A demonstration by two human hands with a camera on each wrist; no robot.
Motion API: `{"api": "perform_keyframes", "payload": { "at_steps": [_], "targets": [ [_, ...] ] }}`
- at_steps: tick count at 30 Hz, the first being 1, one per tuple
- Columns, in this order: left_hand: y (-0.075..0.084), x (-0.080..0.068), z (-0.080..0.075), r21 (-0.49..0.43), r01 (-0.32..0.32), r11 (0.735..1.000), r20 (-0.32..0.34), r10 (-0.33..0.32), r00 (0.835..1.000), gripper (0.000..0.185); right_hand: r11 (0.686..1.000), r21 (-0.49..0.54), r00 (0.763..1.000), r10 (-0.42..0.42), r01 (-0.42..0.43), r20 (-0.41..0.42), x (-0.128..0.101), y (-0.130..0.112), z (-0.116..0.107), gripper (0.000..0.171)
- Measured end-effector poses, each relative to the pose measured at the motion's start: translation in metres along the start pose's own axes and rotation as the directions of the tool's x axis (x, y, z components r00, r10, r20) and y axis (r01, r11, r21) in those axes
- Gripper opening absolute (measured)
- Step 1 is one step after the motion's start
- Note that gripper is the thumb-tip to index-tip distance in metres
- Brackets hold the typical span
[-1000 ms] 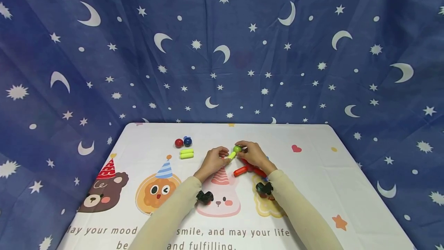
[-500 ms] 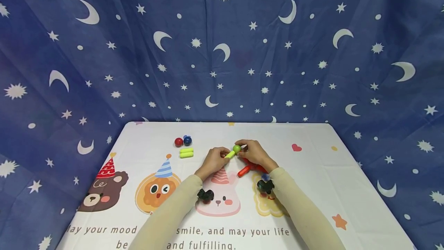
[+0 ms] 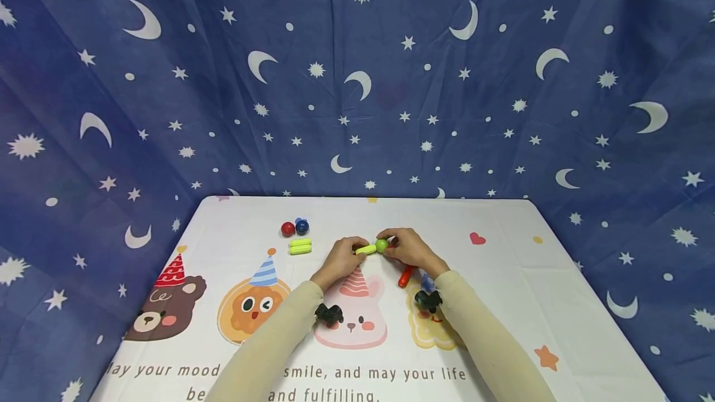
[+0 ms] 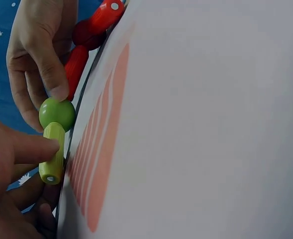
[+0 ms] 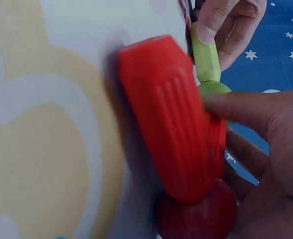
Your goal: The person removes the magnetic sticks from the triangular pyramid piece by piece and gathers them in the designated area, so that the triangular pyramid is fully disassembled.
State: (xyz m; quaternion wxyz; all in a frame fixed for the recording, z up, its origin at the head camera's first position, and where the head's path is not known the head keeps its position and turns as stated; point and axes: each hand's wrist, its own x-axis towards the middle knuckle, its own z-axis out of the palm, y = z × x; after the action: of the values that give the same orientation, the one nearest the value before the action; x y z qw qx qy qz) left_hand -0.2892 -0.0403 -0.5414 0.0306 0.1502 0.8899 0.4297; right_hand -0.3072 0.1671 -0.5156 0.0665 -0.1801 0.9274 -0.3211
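Note:
My left hand (image 3: 342, 259) pinches a yellow-green toy rod (image 4: 51, 154) between thumb and fingers. The rod's far end touches a green ball (image 4: 56, 113), which my right hand (image 3: 410, 248) pinches from the other side. From that ball runs a red rod (image 4: 76, 69), partly behind the right fingers. It meets a dark red ball (image 5: 196, 214), and a second red rod (image 5: 166, 119) joins there too, close to the camera in the right wrist view. Something blue (image 3: 427, 283) shows beside the right wrist, its shape mostly hidden.
Farther left on the printed white tablecloth (image 3: 491, 303) lie two yellow-green rods (image 3: 300, 246) side by side. Behind them sit a red ball (image 3: 287, 229) and a dark blue ball (image 3: 302, 226), with a bit of blue behind. A blue star-patterned curtain (image 3: 357, 79) borders the table's back.
The held yellow-green rod has turned from slanted to nearly level, and the green ball has dipped slightly toward me. The loose red rod end has swung rightward, under the right hand.

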Motion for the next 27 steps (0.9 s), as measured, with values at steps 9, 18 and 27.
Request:
{"api": "perform_keyframes", "payload": {
  "at_steps": [9, 18, 27],
  "targets": [
    [-0.0041, 0.0019, -0.0001, -0.003, -0.022, 1.000, -0.015, 0.022, 1.000, 0.022, 1.000, 0.013, 0.999, -0.003, 0.004, -0.052, 0.0016, 0.0037, 0.0045, 0.033],
    [-0.0027, -0.0006, -0.0014, -0.007, -0.015, 1.000, -0.013, 0.015, 1.000, 0.021, 1.000, 0.011, 0.998, -0.006, 0.007, -0.067, 0.0021, 0.0042, 0.0052, 0.032],
    [-0.0029, -0.0034, -0.0016, -0.032, -0.019, 0.999, -0.004, 0.019, 1.000, 0.019, 1.000, 0.028, 0.998, 0.001, 0.001, -0.062, 0.0011, 0.0051, 0.0050, 0.031]
  ]
}}
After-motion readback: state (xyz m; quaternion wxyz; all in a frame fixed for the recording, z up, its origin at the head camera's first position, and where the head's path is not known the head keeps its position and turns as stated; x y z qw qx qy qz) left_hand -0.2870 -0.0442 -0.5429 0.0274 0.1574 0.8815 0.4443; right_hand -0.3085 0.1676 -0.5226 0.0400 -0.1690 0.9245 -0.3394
